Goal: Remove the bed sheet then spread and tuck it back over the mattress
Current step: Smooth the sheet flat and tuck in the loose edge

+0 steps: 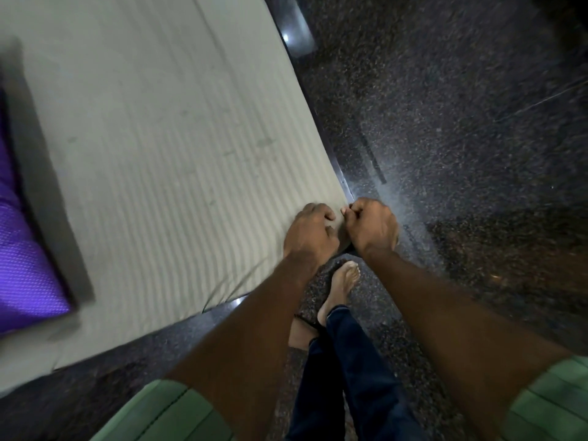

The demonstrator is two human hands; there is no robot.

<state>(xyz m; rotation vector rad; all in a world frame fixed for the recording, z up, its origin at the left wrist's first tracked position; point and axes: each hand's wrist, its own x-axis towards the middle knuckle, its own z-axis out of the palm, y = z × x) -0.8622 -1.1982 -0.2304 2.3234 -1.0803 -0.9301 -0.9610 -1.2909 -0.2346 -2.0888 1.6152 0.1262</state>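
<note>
A pale striped bed sheet (165, 148) lies flat over the mattress and fills the upper left of the head view. Both hands are at its near right corner. My left hand (310, 229) rests on top of the corner with fingers curled into the cloth. My right hand (370, 226) is fisted at the very edge of the corner, pinching the sheet's hem between thumb and fingers. The mattress itself is hidden under the sheet. The image is blurred by motion.
A purple pillow (22, 249) with a grey border lies on the sheet at the far left. A dark frame edge (342, 167) runs along the bed's right side. Speckled dark floor (461, 122) spreads to the right. My bare foot (342, 288) stands below the corner.
</note>
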